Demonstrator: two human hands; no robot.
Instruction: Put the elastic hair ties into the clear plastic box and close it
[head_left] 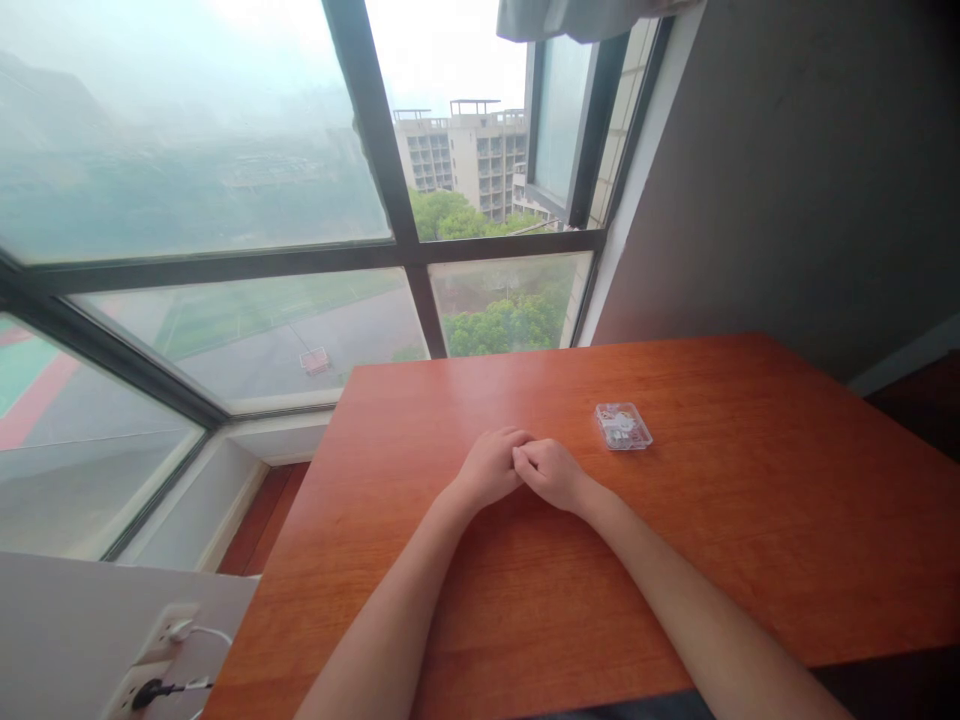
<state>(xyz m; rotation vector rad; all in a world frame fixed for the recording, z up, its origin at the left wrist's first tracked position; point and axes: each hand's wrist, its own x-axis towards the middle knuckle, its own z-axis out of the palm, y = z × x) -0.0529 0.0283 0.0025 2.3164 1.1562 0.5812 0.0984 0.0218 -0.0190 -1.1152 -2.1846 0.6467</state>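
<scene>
My left hand (pixel 491 468) and my right hand (pixel 553 474) rest together on the wooden table (pixel 720 540), touching at the fingers. Both are closed, with the fingers folded in against each other, and no object shows in either one. The inner sides of the fingers are hidden. To the right of my hands, a short way off, lies a small clear plastic box (pixel 624 427). It is flat and square, and holds small whitish and silvery pieces too small to make out.
Behind the table stands a dark-framed window (pixel 416 250), with one pane (pixel 559 120) swung outward. A grey wall (pixel 795 180) rises at the right. Low on the left, plugs and cords sit in wall sockets (pixel 169 632).
</scene>
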